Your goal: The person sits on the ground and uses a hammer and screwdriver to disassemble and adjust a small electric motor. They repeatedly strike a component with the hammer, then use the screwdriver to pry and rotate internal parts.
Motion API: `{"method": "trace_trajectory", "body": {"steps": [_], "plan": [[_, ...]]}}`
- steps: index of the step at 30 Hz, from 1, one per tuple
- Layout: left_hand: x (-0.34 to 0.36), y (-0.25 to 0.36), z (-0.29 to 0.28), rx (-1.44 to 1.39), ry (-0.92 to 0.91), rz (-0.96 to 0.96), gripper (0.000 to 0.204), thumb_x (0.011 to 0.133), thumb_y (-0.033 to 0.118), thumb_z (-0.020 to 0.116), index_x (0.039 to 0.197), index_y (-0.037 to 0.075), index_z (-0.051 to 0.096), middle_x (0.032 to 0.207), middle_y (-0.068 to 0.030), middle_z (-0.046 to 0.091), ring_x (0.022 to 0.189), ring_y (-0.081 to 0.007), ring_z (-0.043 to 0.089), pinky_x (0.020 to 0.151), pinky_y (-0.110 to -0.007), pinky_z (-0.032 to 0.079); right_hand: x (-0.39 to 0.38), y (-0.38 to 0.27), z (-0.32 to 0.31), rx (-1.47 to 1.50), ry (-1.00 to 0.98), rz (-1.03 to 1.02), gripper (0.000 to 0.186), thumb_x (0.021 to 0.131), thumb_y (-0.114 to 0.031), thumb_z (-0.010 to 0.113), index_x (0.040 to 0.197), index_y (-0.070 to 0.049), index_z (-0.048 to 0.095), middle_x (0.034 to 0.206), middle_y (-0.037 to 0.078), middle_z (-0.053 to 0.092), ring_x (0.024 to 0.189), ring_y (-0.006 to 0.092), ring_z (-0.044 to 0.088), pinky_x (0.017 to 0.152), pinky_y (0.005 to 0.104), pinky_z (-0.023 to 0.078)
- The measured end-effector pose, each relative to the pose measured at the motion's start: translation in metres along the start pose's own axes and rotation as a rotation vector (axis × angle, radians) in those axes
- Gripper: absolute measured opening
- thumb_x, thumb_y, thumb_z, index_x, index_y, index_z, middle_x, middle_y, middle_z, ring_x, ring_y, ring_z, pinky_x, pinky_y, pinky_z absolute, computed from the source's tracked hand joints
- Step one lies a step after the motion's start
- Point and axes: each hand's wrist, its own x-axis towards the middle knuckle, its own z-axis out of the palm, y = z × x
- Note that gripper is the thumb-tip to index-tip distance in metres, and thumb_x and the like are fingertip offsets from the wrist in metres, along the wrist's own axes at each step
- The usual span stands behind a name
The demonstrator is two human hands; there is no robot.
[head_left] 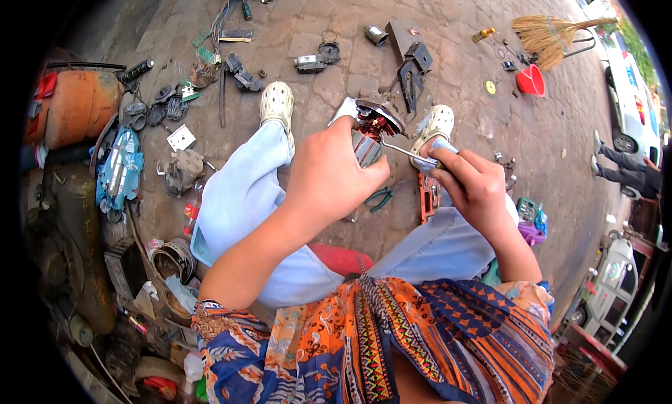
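My left hand (327,169) is wrapped around a motor armature (367,149) with a grey core and reddish copper windings. At its far end sits a dark, worn metal housing (381,109); whether the two are joined I cannot tell. My right hand (476,183) grips the handle of a hooked metal pick (402,150). The bent tip of the pick reaches the armature beside the windings; exact contact is too small to tell. Below the hands, pliers with teal handles (381,198) lie on the ground between my legs.
Dismantled motor parts (241,74) and a black metal bracket (414,68) lie on the brick paving ahead. An orange tank (80,107) stands at the left above piled scrap. To the right are a red bucket (530,81), a straw broom (549,37), a person (626,167) and parked vehicles.
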Motion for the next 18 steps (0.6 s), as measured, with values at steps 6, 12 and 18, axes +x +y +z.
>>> {"method": "trace_trajectory", "body": {"steps": [6,12,18], "plan": [[0.0,-0.001,0.0,0.102,-0.045,-0.036,0.04,0.07,0.028,0.072,0.086,-0.006,0.056,0.07,-0.0244,0.063,0.071,-0.0411,0.064,0.066,-0.046,0.051,-0.001,0.004,0.006,-0.181,0.079,-0.119,0.032,0.072,-0.012,0.075,0.102,-0.006,0.066,0.069,0.005,0.053,0.057,0.0221,0.056,0.05,0.0332,0.045],[-0.002,-0.008,0.006,0.117,0.004,-0.042,0.036,0.07,0.02,0.071,0.094,-0.005,0.06,0.073,-0.0211,0.065,0.072,-0.0368,0.065,0.067,-0.039,0.051,0.002,0.005,0.009,-0.169,0.047,-0.09,0.028,0.074,-0.014,0.074,0.1,-0.007,0.066,0.068,0.006,0.053,0.057,0.0233,0.056,0.05,0.034,0.045],[-0.001,-0.007,0.007,0.19,0.029,-0.037,0.034,0.069,0.02,0.07,0.089,-0.005,0.058,0.072,-0.0216,0.064,0.072,-0.0374,0.065,0.066,-0.041,0.051,0.001,-0.002,0.007,0.063,-0.005,0.052,0.025,0.077,-0.013,0.073,0.099,-0.008,0.066,0.067,0.008,0.054,0.057,0.025,0.056,0.05,0.0349,0.045]]}}
